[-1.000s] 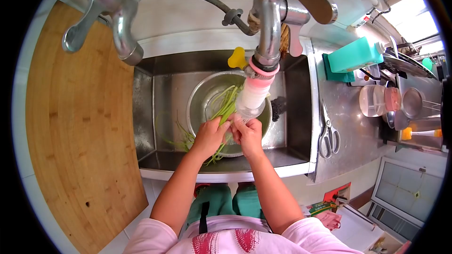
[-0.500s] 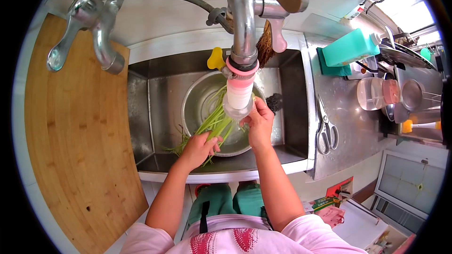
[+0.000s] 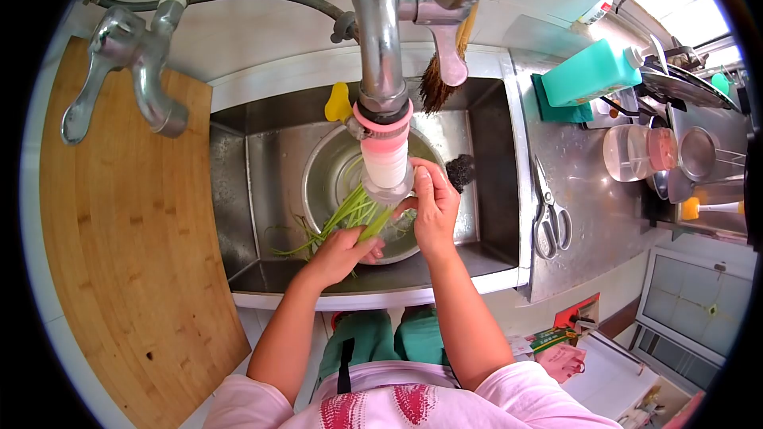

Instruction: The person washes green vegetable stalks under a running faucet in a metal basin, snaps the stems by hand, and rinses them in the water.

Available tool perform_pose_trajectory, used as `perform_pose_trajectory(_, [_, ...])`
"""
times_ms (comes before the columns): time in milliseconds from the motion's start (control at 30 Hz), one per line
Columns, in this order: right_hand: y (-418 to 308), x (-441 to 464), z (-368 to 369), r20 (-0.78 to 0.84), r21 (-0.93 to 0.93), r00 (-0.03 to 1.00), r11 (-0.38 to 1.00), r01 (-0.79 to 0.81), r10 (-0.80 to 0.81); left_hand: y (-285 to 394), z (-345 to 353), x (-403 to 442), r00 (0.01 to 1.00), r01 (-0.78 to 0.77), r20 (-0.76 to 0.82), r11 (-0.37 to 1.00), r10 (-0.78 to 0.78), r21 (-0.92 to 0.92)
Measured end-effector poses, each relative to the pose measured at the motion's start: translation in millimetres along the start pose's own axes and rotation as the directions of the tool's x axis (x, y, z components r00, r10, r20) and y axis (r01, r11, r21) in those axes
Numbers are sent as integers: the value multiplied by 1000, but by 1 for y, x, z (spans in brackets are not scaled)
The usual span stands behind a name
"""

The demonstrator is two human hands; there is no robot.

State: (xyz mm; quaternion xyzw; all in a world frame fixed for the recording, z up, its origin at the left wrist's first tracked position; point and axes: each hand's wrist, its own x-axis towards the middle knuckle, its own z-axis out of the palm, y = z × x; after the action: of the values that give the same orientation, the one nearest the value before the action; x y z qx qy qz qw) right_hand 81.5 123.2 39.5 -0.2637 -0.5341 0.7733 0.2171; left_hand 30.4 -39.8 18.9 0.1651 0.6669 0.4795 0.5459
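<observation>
My left hand (image 3: 343,253) is wrapped round a bunch of thin green stalks (image 3: 351,211), which look like celery, over the near side of a metal basin (image 3: 311,178). The stalks fan out to the left across the basin's rim. To the right, under the faucet's spout, my right hand (image 3: 434,208) has its thumb and finger pinched close to the thick ends of the stalks. Whatever those fingers hold is too small to make out. The pink and white faucet nozzle (image 3: 386,151) hides part of the basin and stalks.
The basin stands in a steel sink (image 3: 274,151), with a black scouring pad (image 3: 461,172) at its right. A wooden board (image 3: 135,246) lies left. On the right counter are scissors (image 3: 550,218), a teal bottle (image 3: 592,75) and a jar (image 3: 636,152). A second tap (image 3: 131,63) juts out upper left.
The view has shifted slightly, moving the faucet left in the picture. My left hand has rolled over with the stalks, its back now turned up more. My right hand stays pinched near the nozzle.
</observation>
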Motion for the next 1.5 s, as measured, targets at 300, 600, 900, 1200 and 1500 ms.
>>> perform_pose_trajectory(300, [12,-4,14,-35,-163,999,986,-20,14,27,21,20,961,-168,-185,967,204,192])
perform_pose_trajectory(600, [50,13,1,-323,-253,946,965,-72,-14,25,16,26,951,38,-301,935,75,353])
perform_pose_trajectory(900, [134,42,-29,-526,-784,840,307,-540,134,-3,-6,44,869,-252,-269,840,415,481])
perform_pose_trajectory(1200, [110,31,-29,-561,-684,796,414,-601,228,5,-22,68,889,-5,-457,1000,11,14])
perform_pose_trajectory(1500, [70,7,-15,14,-195,994,976,-100,105,-8,-5,93,767,-251,-528,927,365,277])
